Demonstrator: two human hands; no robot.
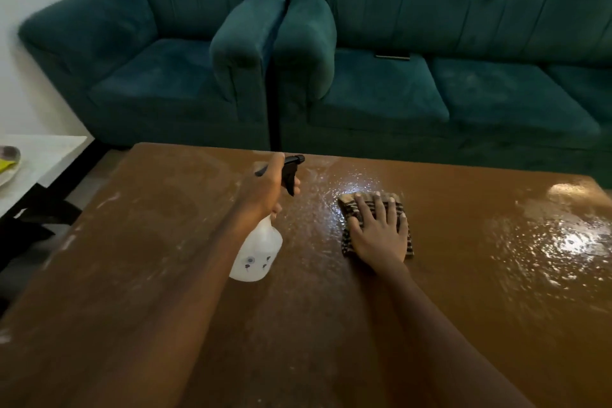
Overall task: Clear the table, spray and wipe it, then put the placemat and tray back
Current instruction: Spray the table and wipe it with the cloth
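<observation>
From the head view, the left hand (265, 189) grips a spray bottle (256, 250) above the brown bench (463, 308). The right hand (379, 232) presses flat, fingers spread, on a striped cloth (347, 205) lying on the wet, glistening bench beside the bottle.

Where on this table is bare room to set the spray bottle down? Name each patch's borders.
Dry patch: left side of the table, bordered by the left hand holding the spray bottle. Wet patch: right of the cloth under the right hand. Crowded: mid-table, between bottle and cloth.
</observation>
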